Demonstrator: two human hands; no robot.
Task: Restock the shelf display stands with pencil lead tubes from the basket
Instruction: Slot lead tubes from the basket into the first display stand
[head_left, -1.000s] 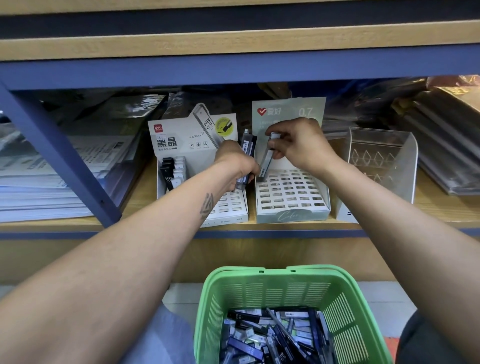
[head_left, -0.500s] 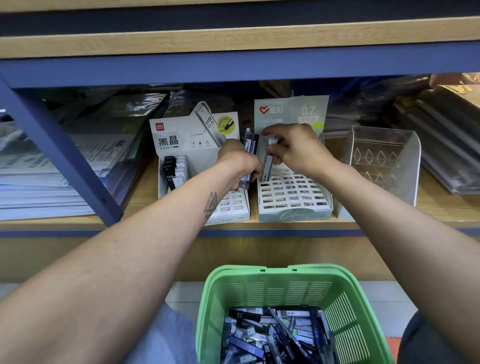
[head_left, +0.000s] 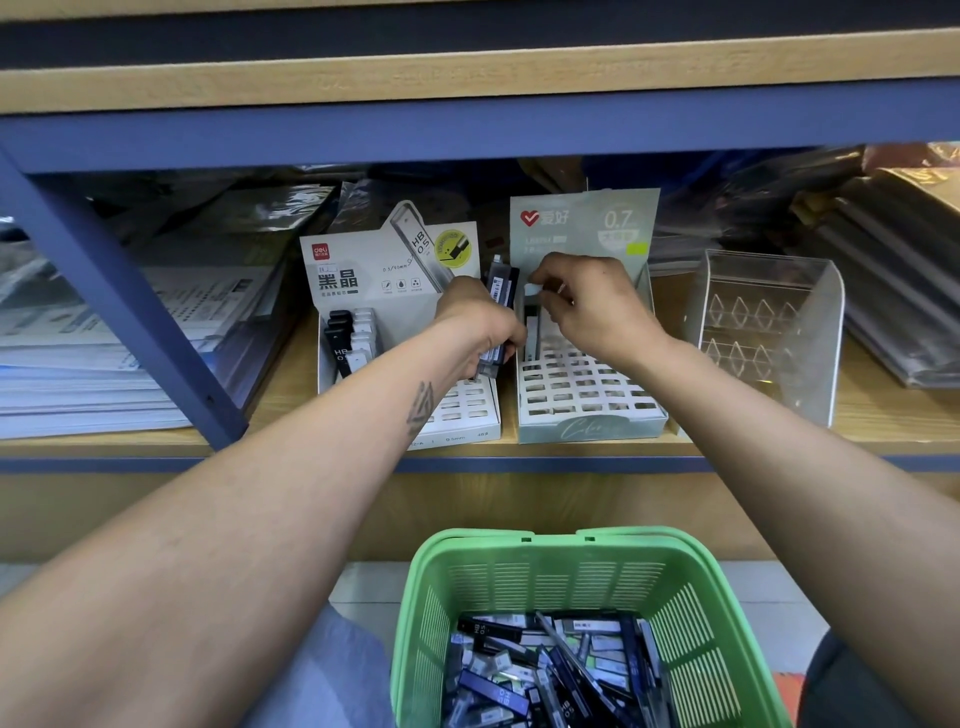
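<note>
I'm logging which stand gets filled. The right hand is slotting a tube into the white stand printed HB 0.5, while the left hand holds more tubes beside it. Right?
Not quite. The head view shows the right hand slotting its tube into the grey-green stand marked 0.7, not the white stand printed HB 0.5. The left hand does hold more tubes beside it.

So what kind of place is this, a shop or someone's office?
Most likely a stationery shop. Branded cardboard display stands for pencil leads sit on a wooden shelf, stacks of plastic-wrapped paper goods lie beside them, and a green basket full of lead tubes waits below for restocking.
</note>
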